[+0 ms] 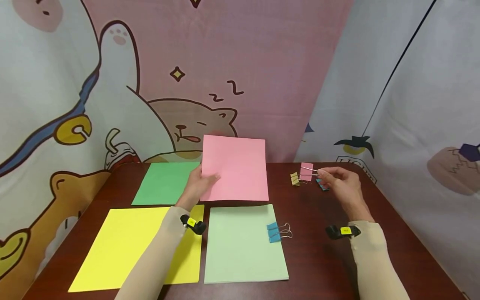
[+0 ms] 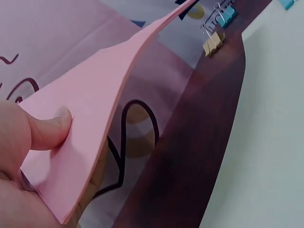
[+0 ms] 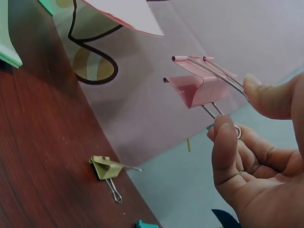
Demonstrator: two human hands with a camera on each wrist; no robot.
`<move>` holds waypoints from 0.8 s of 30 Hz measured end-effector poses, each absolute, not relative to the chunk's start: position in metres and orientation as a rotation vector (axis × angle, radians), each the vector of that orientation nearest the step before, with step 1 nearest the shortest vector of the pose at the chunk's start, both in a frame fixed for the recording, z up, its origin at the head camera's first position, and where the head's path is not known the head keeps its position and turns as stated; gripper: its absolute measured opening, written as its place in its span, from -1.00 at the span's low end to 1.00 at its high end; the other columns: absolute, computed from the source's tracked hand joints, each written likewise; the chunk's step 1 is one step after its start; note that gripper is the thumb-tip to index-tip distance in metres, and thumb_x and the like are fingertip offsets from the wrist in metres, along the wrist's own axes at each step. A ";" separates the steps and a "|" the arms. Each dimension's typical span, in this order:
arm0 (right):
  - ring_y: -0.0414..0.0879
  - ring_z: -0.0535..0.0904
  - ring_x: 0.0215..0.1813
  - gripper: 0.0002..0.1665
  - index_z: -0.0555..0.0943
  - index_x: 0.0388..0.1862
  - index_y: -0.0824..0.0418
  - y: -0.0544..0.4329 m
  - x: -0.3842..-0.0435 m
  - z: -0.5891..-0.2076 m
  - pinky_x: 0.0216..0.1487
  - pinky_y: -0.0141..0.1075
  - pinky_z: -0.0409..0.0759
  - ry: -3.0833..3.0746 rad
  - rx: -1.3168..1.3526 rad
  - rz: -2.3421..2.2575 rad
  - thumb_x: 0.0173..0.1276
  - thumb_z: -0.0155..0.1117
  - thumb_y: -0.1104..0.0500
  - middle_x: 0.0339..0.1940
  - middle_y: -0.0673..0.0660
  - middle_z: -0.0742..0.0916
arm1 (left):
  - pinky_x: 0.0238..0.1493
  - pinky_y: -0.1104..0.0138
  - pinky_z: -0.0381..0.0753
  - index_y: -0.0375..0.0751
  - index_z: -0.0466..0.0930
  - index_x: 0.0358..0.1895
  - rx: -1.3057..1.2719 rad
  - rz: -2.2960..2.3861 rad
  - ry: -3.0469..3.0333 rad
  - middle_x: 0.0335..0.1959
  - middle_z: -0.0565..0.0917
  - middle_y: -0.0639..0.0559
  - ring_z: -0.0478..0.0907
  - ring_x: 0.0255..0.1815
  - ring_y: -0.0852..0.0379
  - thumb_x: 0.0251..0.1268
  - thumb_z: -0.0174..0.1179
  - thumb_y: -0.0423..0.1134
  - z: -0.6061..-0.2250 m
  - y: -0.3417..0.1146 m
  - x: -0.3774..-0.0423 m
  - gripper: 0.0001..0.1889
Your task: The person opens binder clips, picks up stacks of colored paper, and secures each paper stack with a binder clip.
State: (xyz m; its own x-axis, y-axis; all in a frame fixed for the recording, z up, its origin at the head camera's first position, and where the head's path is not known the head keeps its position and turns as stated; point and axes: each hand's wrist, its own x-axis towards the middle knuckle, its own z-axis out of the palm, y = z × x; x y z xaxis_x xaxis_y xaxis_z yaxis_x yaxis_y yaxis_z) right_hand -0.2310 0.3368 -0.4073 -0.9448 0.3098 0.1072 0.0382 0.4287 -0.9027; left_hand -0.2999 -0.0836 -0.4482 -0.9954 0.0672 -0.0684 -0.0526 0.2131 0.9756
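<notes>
My left hand (image 1: pixel 198 184) grips a stack of pink paper (image 1: pixel 236 168) by its left edge, thumb on the front and fingers behind. The stack is tilted up above the table and bends a little in the left wrist view. Off to the right, my right hand (image 1: pixel 343 185) pinches a pink binder clip (image 3: pixel 199 80) by its two wire handles, thumb on one and fingers on the other. The clip's mouth faces left toward the pink paper, with a gap between them. A yellow binder clip (image 3: pixel 105 167) and a blue binder clip (image 1: pixel 322 184) lie on the table beneath it.
Pale green paper (image 1: pixel 241 250) lies in front, with a blue binder clip (image 1: pixel 274 232) on its right edge. Yellow paper (image 1: pixel 123 246) is at the left front and darker green paper (image 1: pixel 165 183) behind it. A printed cloth (image 1: pixel 285 75) hangs behind the brown table (image 1: pixel 311 258).
</notes>
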 end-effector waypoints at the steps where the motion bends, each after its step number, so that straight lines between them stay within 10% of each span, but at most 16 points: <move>1: -0.15 0.72 -0.29 -0.40 0.69 0.04 0.15 0.336 -0.231 -0.407 -0.26 -0.41 0.65 -2.429 -0.294 1.519 0.36 0.35 -0.31 -0.43 -0.23 0.77 | 0.27 0.04 0.56 0.15 0.45 0.38 0.038 1.927 2.366 0.25 0.63 0.06 0.59 0.21 -0.01 0.39 0.35 -0.03 -0.447 -0.083 -0.298 -0.47; 24: -0.23 0.68 -0.40 -0.74 0.73 -0.14 0.22 0.309 -0.229 -0.399 -0.33 -0.44 0.68 -2.231 -0.093 1.828 0.43 0.40 0.03 -0.46 -0.16 0.78 | 0.03 0.27 0.63 0.13 0.53 0.29 0.261 2.044 2.395 0.17 0.71 0.05 0.63 0.06 0.07 0.36 0.38 -0.12 -0.424 -0.068 -0.273 -0.54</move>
State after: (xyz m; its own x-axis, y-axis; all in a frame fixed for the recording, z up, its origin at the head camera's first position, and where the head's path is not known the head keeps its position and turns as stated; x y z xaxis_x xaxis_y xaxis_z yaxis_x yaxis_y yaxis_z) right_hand -0.2288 0.3093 -0.3986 -0.9655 0.2090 0.1555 -0.1114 0.2085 -0.9717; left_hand -0.2727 -0.0676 -0.4240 -0.9862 0.1139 0.1202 0.1367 0.1493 0.9793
